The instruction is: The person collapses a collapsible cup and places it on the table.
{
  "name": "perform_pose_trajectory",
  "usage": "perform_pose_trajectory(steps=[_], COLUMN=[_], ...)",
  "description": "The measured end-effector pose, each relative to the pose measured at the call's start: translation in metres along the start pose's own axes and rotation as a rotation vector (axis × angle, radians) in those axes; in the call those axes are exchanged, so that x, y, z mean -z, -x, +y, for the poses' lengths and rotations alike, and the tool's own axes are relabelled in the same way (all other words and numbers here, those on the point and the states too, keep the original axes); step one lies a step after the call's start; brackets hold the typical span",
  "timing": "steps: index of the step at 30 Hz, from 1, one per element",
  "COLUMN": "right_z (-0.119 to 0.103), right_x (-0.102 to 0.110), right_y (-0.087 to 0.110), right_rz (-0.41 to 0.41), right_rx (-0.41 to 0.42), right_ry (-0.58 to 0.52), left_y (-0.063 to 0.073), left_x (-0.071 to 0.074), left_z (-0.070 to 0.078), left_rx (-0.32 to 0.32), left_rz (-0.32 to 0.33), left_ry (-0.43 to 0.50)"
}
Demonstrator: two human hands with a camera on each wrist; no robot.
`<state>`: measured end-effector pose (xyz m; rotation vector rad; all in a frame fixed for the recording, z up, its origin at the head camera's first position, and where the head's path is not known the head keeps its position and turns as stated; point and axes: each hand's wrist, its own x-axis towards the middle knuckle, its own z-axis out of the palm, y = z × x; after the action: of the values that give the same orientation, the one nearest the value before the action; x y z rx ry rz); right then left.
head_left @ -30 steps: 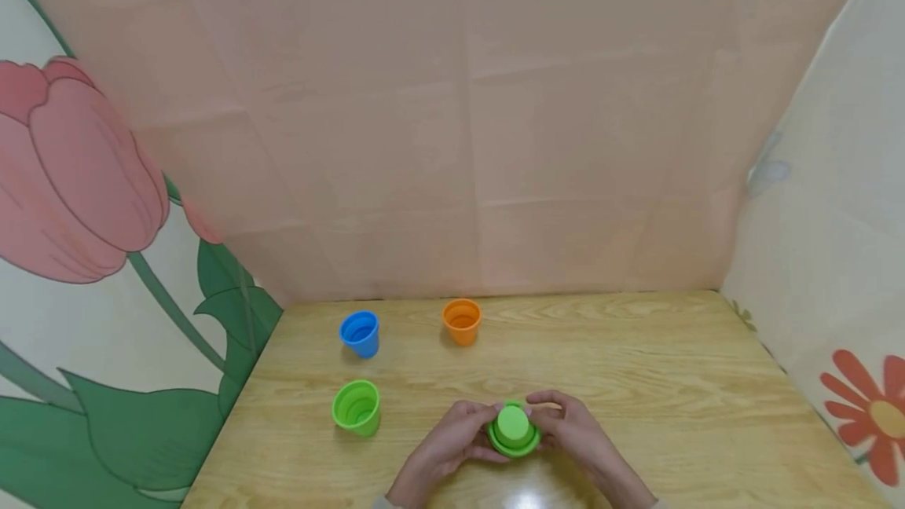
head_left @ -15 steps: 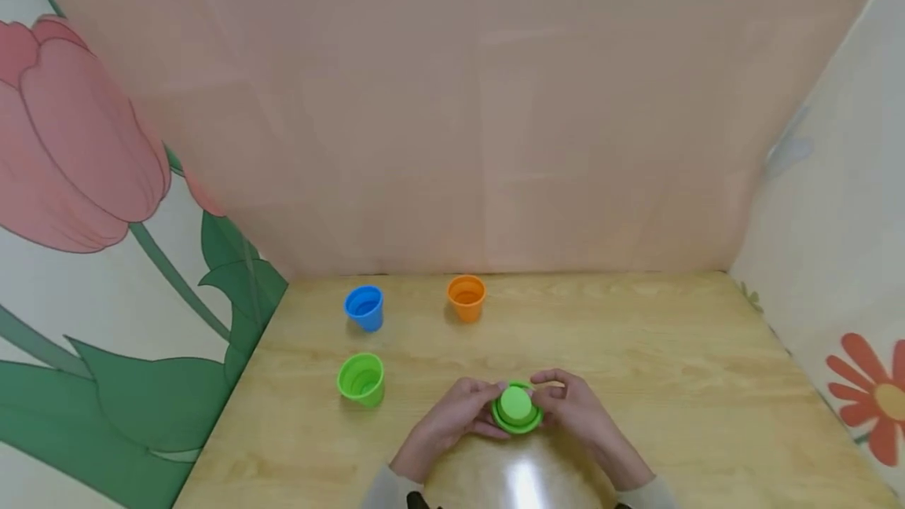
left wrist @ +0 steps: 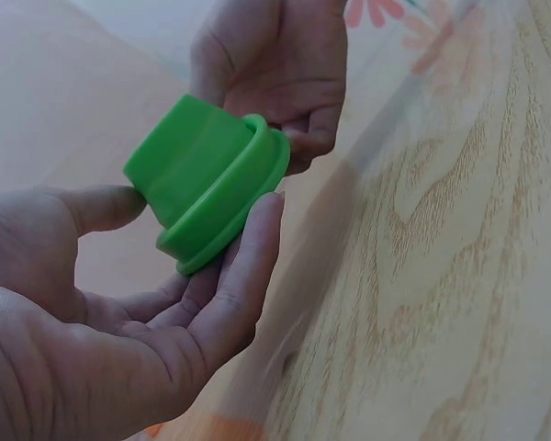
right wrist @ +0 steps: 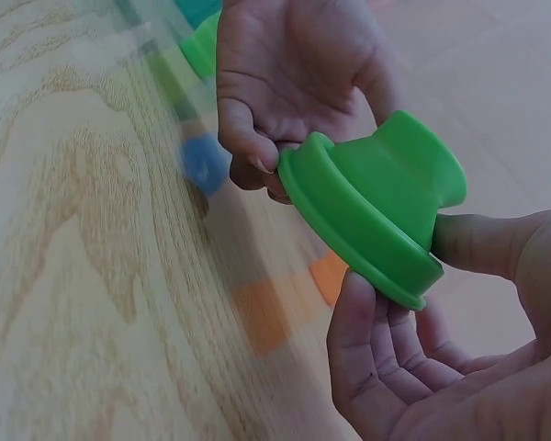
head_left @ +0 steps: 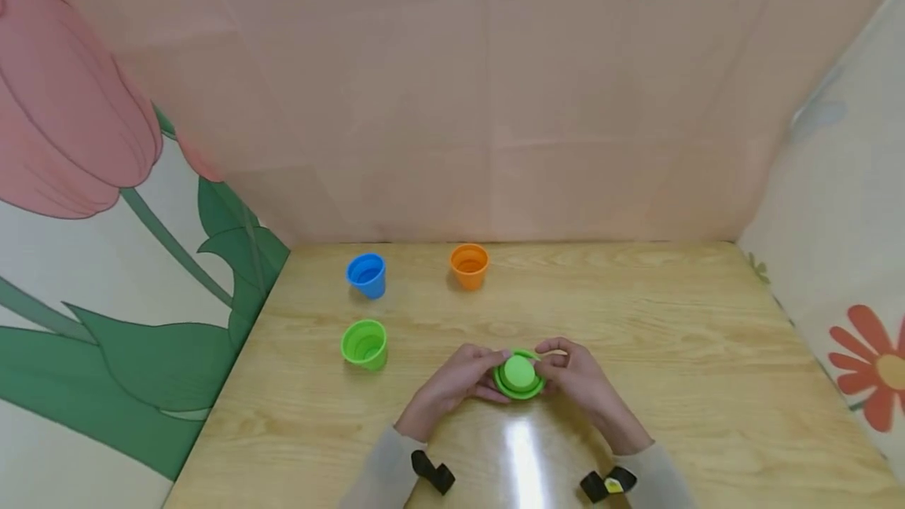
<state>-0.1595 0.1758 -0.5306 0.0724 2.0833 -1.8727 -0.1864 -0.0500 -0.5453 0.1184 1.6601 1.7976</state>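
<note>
A green collapsible cup point(head_left: 519, 373) is held between both hands above the near part of the table, its narrow base facing up toward the head camera. Its wall is partly folded, with a stepped ring near the wide rim, as the left wrist view of the cup point(left wrist: 202, 175) shows. My left hand point(head_left: 463, 375) pinches it from the left, thumb on the wall and fingers under the rim. From the right, my right hand point(head_left: 581, 379) grips it the same way, thumb against the wall in the right wrist view of the cup point(right wrist: 372, 197).
Left of the hands stands another green cup point(head_left: 364, 346), upright and unfolded. Behind it are a blue cup point(head_left: 367, 276) and, farther right, an orange cup point(head_left: 470, 266), both upright near the back of the wooden table point(head_left: 636, 297). A pink backdrop point(head_left: 396, 100) rises behind.
The head view has tilted downward, so table and cups appear higher and the sleeves and wrist cameras have come into view. Both hands keep hold of the green cup in nearly the same place.
</note>
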Motion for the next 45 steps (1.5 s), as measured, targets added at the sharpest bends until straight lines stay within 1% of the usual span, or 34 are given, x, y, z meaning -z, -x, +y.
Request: perform_pose_trajectory(steps=[5, 15, 20, 23, 27, 31, 35, 38, 40, 45], right_z=[-0.0017, -0.0017, 0.0014, 0.0031, 0.0031, 0.0012, -0.0016, -0.0026, -0.0021, -0.0028], right_x=[-0.0006, 0.0007, -0.0003, -0.0021, -0.0031, -0.0013, 0.0017, 0.0034, 0.0034, 0.0007], right_y=[0.0019, 0.0011, -0.0002, -0.0005, -0.0007, -0.0003, 0.0025, 0.0039, 0.0044, 0.0047], right_rz=[0.013, 0.02, 0.026, 0.044, 0.054, 0.011, -0.063, -0.098, -0.103, -0.084], right_rx=[-0.006, 0.002, 0.001, -0.002, -0.019, -0.023, -0.001, 0.01, 0.012, 0.003], right_ry=[0.014, 0.011, 0.017, 0.015, -0.018, -0.05, -0.079, -0.095, -0.106, -0.118], left_y=[0.001, 0.0021, 0.0015, 0.0004, -0.0006, -0.0005, -0.0005, -0.0002, 0.0001, 0.0015], left_x=[0.0, -0.0019, -0.0044, -0.0057, -0.0044, -0.001, 0.0016, 0.0018, 0.0009, -0.0021], left_z=[0.0019, 0.0062, 0.0024, 0.0003, -0.0006, -0.0012, -0.0019, -0.0012, -0.0009, -0.0003], left_rx=[-0.004, -0.021, -0.055, -0.082, -0.117, -0.142, -0.148, -0.147, -0.146, -0.13], left_rz=[0.005, 0.032, 0.051, 0.06, 0.077, 0.095, 0.111, 0.116, 0.113, 0.118], left_ry=[-0.001, -0.039, -0.03, -0.022, -0.026, -0.024, -0.005, -0.003, -0.009, -0.008])
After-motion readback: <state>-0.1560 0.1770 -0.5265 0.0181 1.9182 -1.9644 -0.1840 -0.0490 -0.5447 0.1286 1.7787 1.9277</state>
